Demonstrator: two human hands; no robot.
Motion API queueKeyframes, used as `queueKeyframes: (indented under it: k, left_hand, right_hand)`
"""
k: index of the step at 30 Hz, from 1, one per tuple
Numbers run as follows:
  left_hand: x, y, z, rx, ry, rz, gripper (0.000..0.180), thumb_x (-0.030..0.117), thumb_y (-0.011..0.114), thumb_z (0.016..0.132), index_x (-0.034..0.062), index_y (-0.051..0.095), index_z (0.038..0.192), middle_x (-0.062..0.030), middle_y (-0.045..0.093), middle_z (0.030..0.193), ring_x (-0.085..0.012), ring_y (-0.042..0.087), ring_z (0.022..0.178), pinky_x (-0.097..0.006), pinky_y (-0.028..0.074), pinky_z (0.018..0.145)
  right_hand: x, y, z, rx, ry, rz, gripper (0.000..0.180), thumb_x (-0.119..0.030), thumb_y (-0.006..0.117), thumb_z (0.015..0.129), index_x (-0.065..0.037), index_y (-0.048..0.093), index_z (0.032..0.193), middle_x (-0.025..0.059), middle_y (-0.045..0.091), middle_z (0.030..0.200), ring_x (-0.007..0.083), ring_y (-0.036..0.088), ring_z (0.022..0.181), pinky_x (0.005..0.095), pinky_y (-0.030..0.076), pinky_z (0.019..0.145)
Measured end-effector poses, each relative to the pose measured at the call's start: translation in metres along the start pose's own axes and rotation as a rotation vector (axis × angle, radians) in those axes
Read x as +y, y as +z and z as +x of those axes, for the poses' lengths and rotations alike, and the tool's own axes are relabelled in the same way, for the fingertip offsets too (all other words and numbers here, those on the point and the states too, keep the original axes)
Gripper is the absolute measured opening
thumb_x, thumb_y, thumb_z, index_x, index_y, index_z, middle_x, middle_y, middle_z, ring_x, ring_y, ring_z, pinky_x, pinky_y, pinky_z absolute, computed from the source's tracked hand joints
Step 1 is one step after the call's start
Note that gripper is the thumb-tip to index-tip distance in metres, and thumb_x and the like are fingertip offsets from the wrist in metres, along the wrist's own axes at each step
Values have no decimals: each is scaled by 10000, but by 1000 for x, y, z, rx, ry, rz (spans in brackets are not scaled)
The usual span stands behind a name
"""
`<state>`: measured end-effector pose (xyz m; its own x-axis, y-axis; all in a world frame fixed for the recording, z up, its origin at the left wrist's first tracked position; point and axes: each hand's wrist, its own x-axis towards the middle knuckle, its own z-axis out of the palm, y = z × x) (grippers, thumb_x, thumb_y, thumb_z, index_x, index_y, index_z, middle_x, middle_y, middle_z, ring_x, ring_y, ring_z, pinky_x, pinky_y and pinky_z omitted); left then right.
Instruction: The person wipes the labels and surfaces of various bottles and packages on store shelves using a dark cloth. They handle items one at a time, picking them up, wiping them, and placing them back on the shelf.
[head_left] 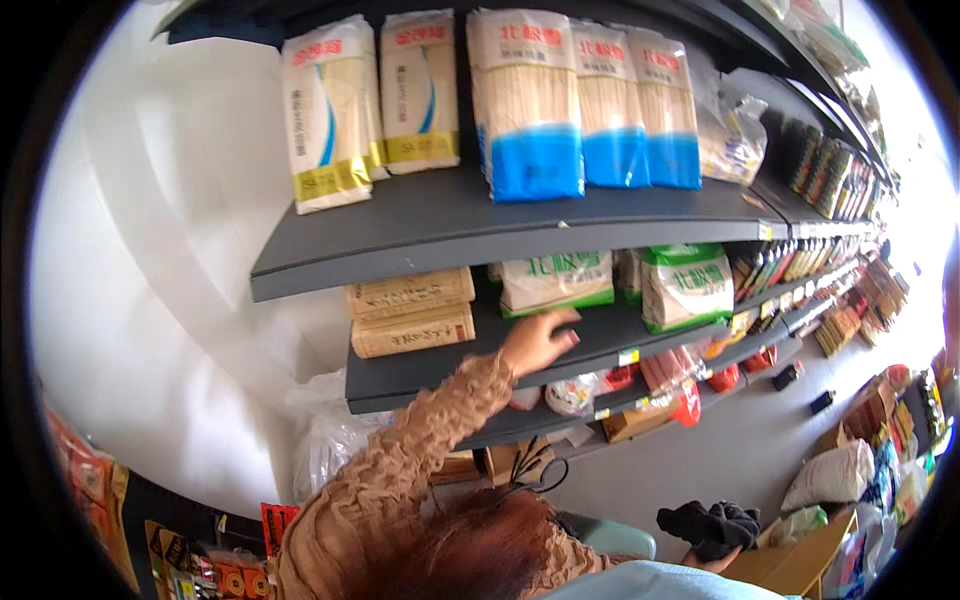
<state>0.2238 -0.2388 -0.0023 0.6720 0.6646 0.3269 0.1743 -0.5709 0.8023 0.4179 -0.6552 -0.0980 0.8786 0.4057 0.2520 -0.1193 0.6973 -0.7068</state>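
Observation:
My left hand (541, 343), in a ruffled brown sleeve, is stretched over the front of the middle shelf. Its fingers are apart and nothing shows in them. Just beyond it stands a white bag with a green band (556, 283); whether the fingertips touch it I cannot tell. A similar white and green bag (690, 290) stands further right. Left of the hand lie tan paper packs (415, 333), one on another. Low on the right, my right hand (712, 562) grips a bunched black cloth (712, 527), which partly hides the fingers.
The upper shelf (420, 222) carries noodle packs (533, 110) in clear, blue and yellow wrapping. Bottles (790, 260) line the shelf further right. Below are red packages and boxes. A teal stool (612, 537) stands close in, and sacks (832, 474) and cartons crowd the right side.

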Motion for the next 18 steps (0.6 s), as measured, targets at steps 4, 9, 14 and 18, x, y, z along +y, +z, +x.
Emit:
queueKeyframes:
  k: [4, 9, 14, 18]
  left_hand:
    - [120, -55, -42, -272, 233, -364, 291, -3, 579, 792, 34, 588, 1080, -118, 614, 1043, -172, 578, 980, -283, 455, 858]
    - [234, -143, -77, 19, 936, -269, 556, 309, 619, 742, 108, 412, 1217, -181, 502, 1116, -298, 529, 1020, -495, 404, 874]
    - [291, -192, -102, -167, 1265, 222, 846, 609, 577, 711, 185, 253, 1367, -231, 270, 1373, -422, 398, 1174, -538, 389, 926]
    - [316, -161, -93, -158, 1347, 331, 805, 569, 560, 736, 158, 260, 1359, -243, 277, 1361, -427, 402, 1168, -533, 394, 923]
  right_hand:
    - [7, 26, 26, -110, -11, -5, 356, -320, 436, 885, -85, 468, 1151, 72, 527, 1061, 230, 524, 982, 392, 426, 903]
    - [-4, 103, 36, 38, 66, -33, 275, -248, 456, 887, -79, 467, 1104, 47, 490, 1031, 197, 484, 941, 358, 418, 848]
    - [29, 69, 55, -36, 193, 400, 450, -405, 408, 893, -90, 459, 1211, 87, 489, 1224, 295, 459, 1128, 461, 345, 973]
    - [42, 38, 51, 88, 258, 579, 437, -371, 395, 905, -83, 440, 1230, 104, 485, 1227, 300, 452, 1133, 455, 340, 981]
